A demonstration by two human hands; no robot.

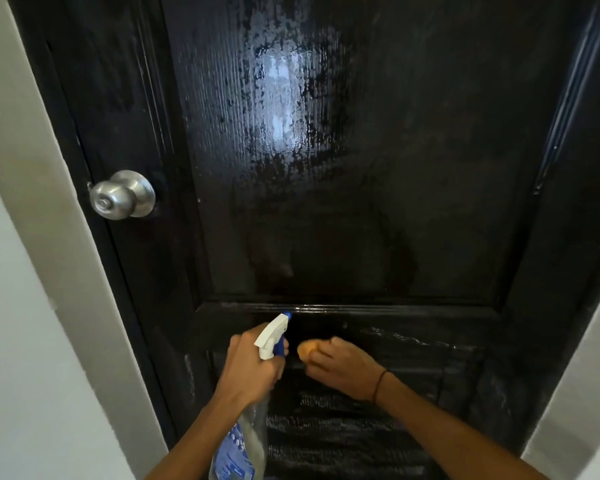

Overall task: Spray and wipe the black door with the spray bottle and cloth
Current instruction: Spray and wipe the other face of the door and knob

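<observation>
At the lower half of the black door (361, 202), just below the horizontal rail that divides the upper panel from the lower one, both hands work close together. The left hand (248, 367) grips the spray bottle (243, 434) around its neck, fingers curled tight under the white and blue trigger head (272, 336), with the nozzle aimed at the door face just beside the rail. The bottle body is clear plastic with a blue label and hangs down along the forearm; it appears partly filled, so it is judged light to moderate in weight, rigid enough to hold firmly, and liable to become slippery if liquid runs onto the neck. The neck grip is the correct holding point, since it keeps a finger available for the trigger. The right hand (343, 368) holds the cloth (305, 351), an orange wad showing only at the fingertips, pressed to or very near the lower panel; the fingers are curled around it, and contact with the surface cannot be confirmed. The cloth is judged soft and compressible, best bunched in the palm so that flat pressure reaches the ribbed panel surface. Streaked wet patches show on both panels. The glossy paint is judged slick when wet. A metal door knob (122, 195) sits at the left edge, well apart from both hands.
</observation>
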